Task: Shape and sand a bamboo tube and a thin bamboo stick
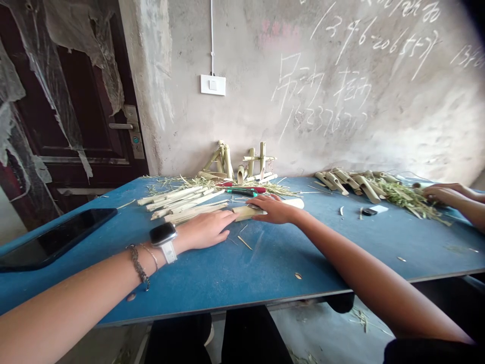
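Note:
A pale, bamboo-like stalk piece (246,213) lies on the blue table between my hands. My right hand (276,209) rests over it, with the fingers across its top and the thumb on the near side. My left hand (206,230), fingers stretched out, lies low over the table and reaches the left end of that piece. Beyond my right hand a smooth whitish round end (296,203) shows; whether it belongs to the same piece I cannot tell. Beside my left hand lie several pale stalk strips (180,200). A green-and-black-handled tool (242,192) and a red-handled tool (261,189) lie behind.
Stalk constructions (223,161) stand against the wall among shavings. At right lie split stalk sections (350,182), a green shavings heap (403,197), a small black-and-white object (375,210) and another person's hands (443,192). A dark phone or tablet (56,240) lies left.

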Action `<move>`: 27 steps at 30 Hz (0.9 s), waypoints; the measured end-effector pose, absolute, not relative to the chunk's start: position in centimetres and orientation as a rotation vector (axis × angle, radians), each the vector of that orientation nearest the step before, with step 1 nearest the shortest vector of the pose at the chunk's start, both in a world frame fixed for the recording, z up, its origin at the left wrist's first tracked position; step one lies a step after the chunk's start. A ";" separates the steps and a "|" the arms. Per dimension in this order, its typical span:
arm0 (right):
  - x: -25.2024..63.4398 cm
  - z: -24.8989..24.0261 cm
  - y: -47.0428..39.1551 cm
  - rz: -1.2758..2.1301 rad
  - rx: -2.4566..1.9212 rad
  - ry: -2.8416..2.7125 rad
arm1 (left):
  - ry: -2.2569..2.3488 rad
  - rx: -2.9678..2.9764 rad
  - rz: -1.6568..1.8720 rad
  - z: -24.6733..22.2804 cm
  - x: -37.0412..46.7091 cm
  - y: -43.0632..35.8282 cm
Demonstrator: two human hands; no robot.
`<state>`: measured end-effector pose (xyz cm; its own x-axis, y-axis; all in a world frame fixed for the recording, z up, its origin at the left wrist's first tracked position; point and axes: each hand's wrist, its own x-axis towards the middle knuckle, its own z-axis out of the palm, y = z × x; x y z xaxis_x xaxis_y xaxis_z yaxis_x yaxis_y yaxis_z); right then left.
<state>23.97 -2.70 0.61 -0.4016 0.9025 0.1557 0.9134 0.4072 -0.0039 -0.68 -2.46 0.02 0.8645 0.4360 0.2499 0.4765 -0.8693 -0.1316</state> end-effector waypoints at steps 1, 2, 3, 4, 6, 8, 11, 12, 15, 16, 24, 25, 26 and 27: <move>24.9 0.8 -2.4 -0.119 -1.739 -2.479 | -0.703 -2.844 -0.310 0.0 -0.7 -2.5; 25.7 0.9 -2.2 -0.106 -1.831 -2.439 | -0.703 -2.842 -0.301 0.1 -0.7 -2.5; 26.3 1.0 -2.0 -0.092 -1.903 -2.406 | -0.703 -2.841 -0.293 0.1 -0.7 -2.5; 26.5 1.0 -1.9 -0.085 -1.945 -2.385 | -0.705 -2.841 -0.288 0.1 -0.7 -2.5; 26.1 0.9 -2.1 -0.089 -1.946 -2.376 | -0.707 -2.841 -0.283 0.1 -0.6 -2.5; 24.7 0.6 -2.5 -0.102 -1.820 -2.417 | -0.706 -2.835 -0.281 0.1 -0.6 -2.4; 22.5 0.3 -3.1 -0.094 -1.534 -2.526 | -0.705 -2.828 -0.256 -0.1 -0.5 -2.2; 22.2 0.3 -3.2 -0.097 -1.459 -2.555 | -0.704 -2.827 -0.251 -0.1 -0.5 -2.1; 23.1 0.5 -2.7 -0.123 -1.410 -2.572 | -0.698 -2.834 -0.264 -0.2 -0.6 -2.1; 24.0 0.5 -2.4 -0.136 -1.458 -2.553 | -0.699 -2.840 -0.268 -0.2 -0.6 -2.1; 25.6 0.2 -1.7 -0.112 -1.614 -2.467 | -0.744 -2.869 -0.292 -0.3 -0.9 -2.2; 24.7 0.1 -2.0 -0.126 -1.527 -2.496 | -0.740 -2.868 -0.298 -0.3 -0.9 -2.2; 23.8 0.0 -2.3 -0.137 -1.435 -2.525 | -0.733 -2.867 -0.302 -0.3 -0.8 -2.2; 23.0 0.0 -2.5 -0.139 -1.347 -2.554 | -0.723 -2.866 -0.307 -0.3 -0.8 -2.2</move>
